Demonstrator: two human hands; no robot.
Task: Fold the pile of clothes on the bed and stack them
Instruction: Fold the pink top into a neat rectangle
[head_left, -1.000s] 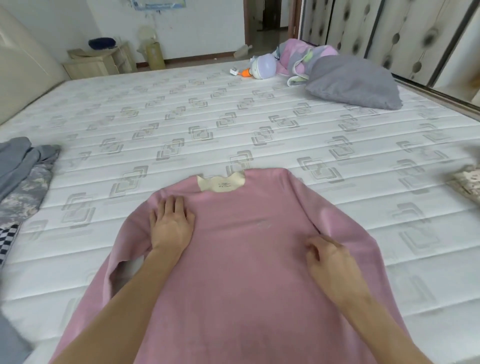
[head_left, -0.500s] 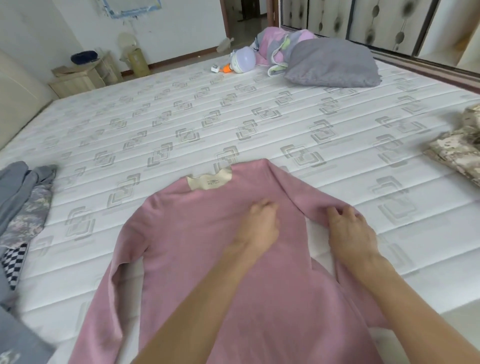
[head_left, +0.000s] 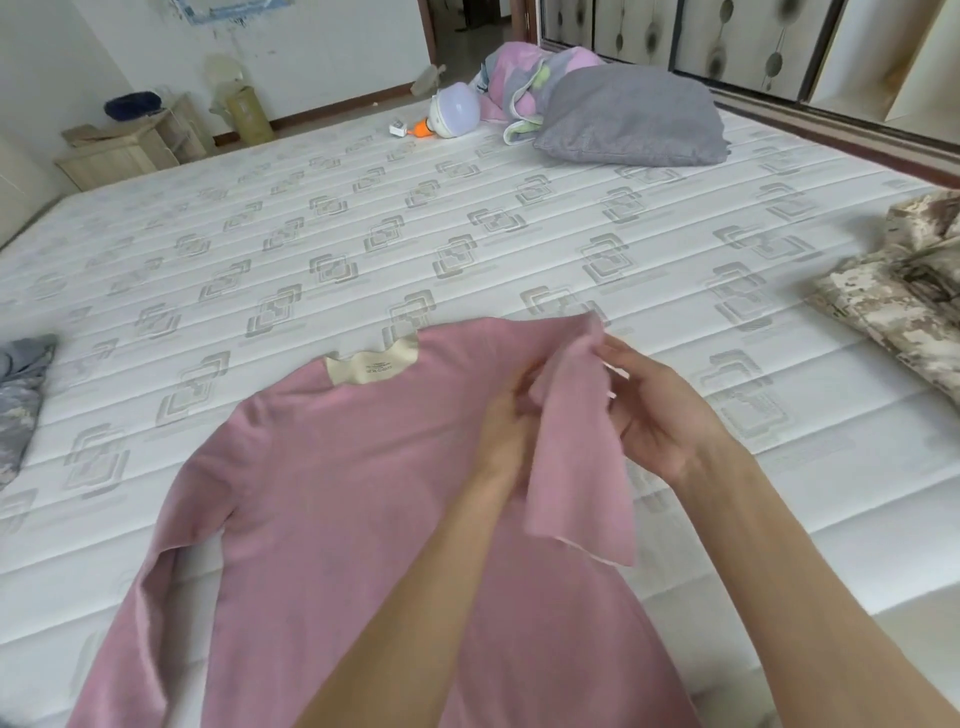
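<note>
A pink long-sleeved top (head_left: 332, 483) lies flat on the white mattress (head_left: 467, 249), its cream neck label toward the far side. The top's right sleeve (head_left: 576, 457) is lifted off the bed and folded inward over the body. My right hand (head_left: 660, 415) pinches the sleeve near the shoulder. My left hand (head_left: 506, 431) rests at the fold line on the chest, partly hidden behind the raised sleeve. The left sleeve lies stretched out along the bed.
A camouflage garment (head_left: 904, 291) lies at the right edge of the bed. Grey and patterned clothes (head_left: 21, 395) sit at the left edge. A grey pillow (head_left: 634, 117), a pink bundle and a small lamp lie at the far end, with wooden nightstands beyond.
My left hand crossed from the top's left shoulder to its right side. My right hand took hold of the right sleeve and lifted it off the mattress, folding it inward.
</note>
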